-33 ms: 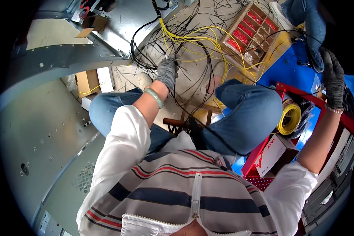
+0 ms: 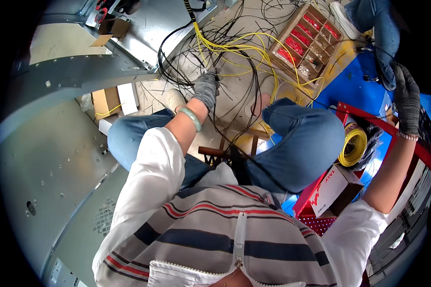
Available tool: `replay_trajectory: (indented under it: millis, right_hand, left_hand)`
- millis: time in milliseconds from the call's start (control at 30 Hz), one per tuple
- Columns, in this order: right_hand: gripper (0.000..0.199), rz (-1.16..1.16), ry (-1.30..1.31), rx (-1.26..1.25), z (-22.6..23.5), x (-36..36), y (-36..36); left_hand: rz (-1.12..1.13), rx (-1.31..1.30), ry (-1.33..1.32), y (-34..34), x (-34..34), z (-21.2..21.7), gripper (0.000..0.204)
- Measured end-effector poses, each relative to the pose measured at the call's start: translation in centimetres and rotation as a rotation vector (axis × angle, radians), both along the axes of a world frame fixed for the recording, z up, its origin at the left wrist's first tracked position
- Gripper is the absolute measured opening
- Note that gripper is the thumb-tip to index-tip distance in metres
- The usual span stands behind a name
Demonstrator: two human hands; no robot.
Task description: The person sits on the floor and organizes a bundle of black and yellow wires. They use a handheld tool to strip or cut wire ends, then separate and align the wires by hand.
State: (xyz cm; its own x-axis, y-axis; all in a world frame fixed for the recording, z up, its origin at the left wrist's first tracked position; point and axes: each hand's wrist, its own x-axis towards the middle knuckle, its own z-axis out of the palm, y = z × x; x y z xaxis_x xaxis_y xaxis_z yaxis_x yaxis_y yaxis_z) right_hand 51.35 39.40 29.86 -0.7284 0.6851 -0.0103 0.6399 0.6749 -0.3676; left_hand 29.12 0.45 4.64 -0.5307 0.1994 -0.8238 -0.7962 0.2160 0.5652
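Among cables [image 2: 210, 45], one left hand [image 2: 206, 89]; one right hand [image 2: 407, 103] apart.

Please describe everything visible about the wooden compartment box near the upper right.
The wooden compartment box looks like light brown wood: a shallow, open-topped rectangle split by thin dividers into rows of small cells. Several cells hold small red pieces; others hold pale or silvery ones, too small to identify. It lies angled in the view, its long side running from lower left to upper right, beside the blue sheet. Yellow cables cross its near edge.
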Motion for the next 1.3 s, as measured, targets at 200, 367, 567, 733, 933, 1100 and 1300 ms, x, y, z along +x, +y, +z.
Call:
replay_trajectory:
  millis: [200,367,567,733,933,1100,1300]
  right_hand:
    - [0.040,0.487,-0.539,0.586,-3.7,4.3,6.9]
    - [0.029,0.080,-0.290,0.135,-6.7,5.1,4.8]
    - [0.037,-0.233,-0.416,0.027,-8.5,6.5,3.2]
    - [0.039,-0.101,-0.500,0.013,-8.9,6.6,2.7]
    - [0.038,-0.167,-0.564,-0.016,-9.8,7.3,4.0]
    - [0.042,0.065,-0.506,0.110,-9.5,7.9,4.9]
    - [0.040,-0.047,-0.313,0.056,-7.4,7.4,3.2]
  left_hand:
    - [-0.017,-0.110,-0.144,4.5,-0.4,-9.5,0.016]
    - [-0.041,-0.155,-0.308,6.9,-1.8,-14.9,0.012]
    - [0.419,0.014,-0.475,9.7,-4.4,-19.0,0.015]
    - [0.106,0.041,0.058,9.6,-6.1,-22.7,0.017]
    - [0.757,0.367,-0.447,8.8,-6.9,-24.6,0.014]
    - [0.556,0.108,-0.457,8.9,-6.1,-21.4,0.011]
    - [0.192,0.097,-0.336,7.9,-2.3,-17.5,0.009]
